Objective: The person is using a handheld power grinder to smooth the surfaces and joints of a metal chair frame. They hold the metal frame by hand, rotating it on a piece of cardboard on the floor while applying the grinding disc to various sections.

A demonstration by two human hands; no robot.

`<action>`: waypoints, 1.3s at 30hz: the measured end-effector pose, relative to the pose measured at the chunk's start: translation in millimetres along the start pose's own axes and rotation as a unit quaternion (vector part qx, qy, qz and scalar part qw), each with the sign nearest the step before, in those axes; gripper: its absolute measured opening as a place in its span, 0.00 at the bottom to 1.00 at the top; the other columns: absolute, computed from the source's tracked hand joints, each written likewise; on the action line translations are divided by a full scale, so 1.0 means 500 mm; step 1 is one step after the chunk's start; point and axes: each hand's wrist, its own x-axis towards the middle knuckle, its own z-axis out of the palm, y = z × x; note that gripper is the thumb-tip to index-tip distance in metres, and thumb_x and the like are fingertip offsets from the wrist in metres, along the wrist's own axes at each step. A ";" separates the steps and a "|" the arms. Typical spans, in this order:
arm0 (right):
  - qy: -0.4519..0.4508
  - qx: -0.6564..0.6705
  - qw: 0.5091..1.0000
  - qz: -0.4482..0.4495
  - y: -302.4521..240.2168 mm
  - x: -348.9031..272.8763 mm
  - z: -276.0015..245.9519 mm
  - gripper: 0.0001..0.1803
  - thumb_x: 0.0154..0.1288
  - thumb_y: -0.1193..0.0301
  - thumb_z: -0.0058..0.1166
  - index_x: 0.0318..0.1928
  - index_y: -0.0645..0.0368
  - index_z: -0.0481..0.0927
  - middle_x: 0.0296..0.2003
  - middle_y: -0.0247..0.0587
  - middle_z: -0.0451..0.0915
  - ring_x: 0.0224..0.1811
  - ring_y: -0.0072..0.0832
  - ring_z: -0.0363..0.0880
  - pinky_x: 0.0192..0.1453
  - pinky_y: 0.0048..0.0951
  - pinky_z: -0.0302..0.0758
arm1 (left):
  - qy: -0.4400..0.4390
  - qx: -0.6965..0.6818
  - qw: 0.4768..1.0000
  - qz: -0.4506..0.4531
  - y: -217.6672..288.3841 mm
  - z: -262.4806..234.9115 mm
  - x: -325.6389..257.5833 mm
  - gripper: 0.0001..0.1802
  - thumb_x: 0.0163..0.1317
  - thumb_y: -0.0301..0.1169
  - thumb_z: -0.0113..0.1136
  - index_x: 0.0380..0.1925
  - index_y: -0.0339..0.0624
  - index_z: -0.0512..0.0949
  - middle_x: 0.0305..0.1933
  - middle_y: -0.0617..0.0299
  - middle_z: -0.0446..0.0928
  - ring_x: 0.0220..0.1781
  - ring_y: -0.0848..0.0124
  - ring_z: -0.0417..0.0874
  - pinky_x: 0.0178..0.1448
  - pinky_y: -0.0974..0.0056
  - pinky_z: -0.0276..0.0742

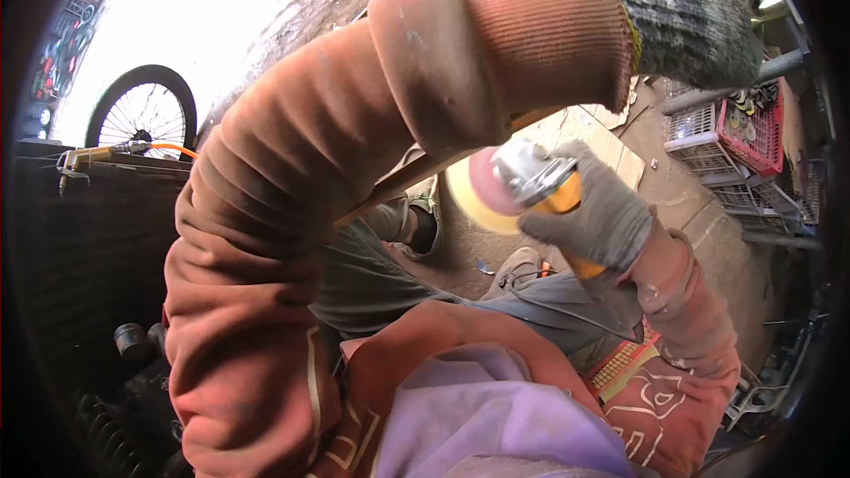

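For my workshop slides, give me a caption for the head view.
Gloved right hand grips a yellow angle grinder while the gloved left hand is raised high.

The left hand (686, 13), in a grey knit glove, runs toward the top edge, and whatever it grips cannot be made out because the orange sleeve (354, 124) covers most of the wooden board (575, 128) behind it. The right hand (593, 217) wraps the yellow grinder (553, 190), hiding most of its body; the round disc (482, 190) is blurred, so its surface cannot be read. The bicycle wheel (142, 115) is partly sunk behind a dark wall and washed out by glare above. The red crate (757, 133) holds small things too tiny to tell. The dark objects at lower left (133, 341) are lost in shadow.
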 end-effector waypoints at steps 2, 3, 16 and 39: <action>0.051 -0.002 0.998 -0.048 0.049 0.005 -0.015 0.37 0.53 0.66 0.78 0.60 0.63 0.71 0.47 0.42 0.83 0.48 0.26 0.81 0.54 0.33 0.80 | 0.011 -0.009 1.000 -0.003 -0.011 -0.012 -0.008 0.16 0.72 0.41 0.54 0.42 0.38 0.81 0.32 0.54 0.83 0.33 0.65 0.86 0.42 0.59 0.82; 0.040 -0.002 0.999 -0.037 0.046 0.006 -0.011 0.38 0.53 0.65 0.78 0.60 0.63 0.71 0.47 0.42 0.83 0.49 0.28 0.82 0.55 0.34 0.80 | 0.013 -0.006 1.000 -0.009 -0.014 -0.016 -0.014 0.16 0.71 0.41 0.55 0.42 0.38 0.81 0.32 0.54 0.83 0.33 0.65 0.86 0.42 0.59 0.82; 0.087 -0.043 0.960 -0.263 -0.002 -0.004 0.088 0.43 0.50 0.63 0.81 0.60 0.64 0.68 0.49 0.48 0.82 0.51 0.33 0.84 0.57 0.35 0.81 | 0.102 0.002 0.990 -0.096 -0.052 -0.053 -0.041 0.16 0.69 0.42 0.56 0.38 0.38 0.82 0.30 0.54 0.84 0.33 0.65 0.86 0.42 0.59 0.81; 0.035 0.115 0.988 -0.096 0.058 -0.004 0.071 0.43 0.51 0.61 0.81 0.60 0.63 0.67 0.50 0.51 0.81 0.52 0.37 0.84 0.55 0.39 0.81 | 0.050 0.027 0.985 -0.163 0.018 -0.037 -0.018 0.19 0.71 0.44 0.53 0.43 0.40 0.82 0.35 0.49 0.85 0.40 0.58 0.87 0.49 0.54 0.82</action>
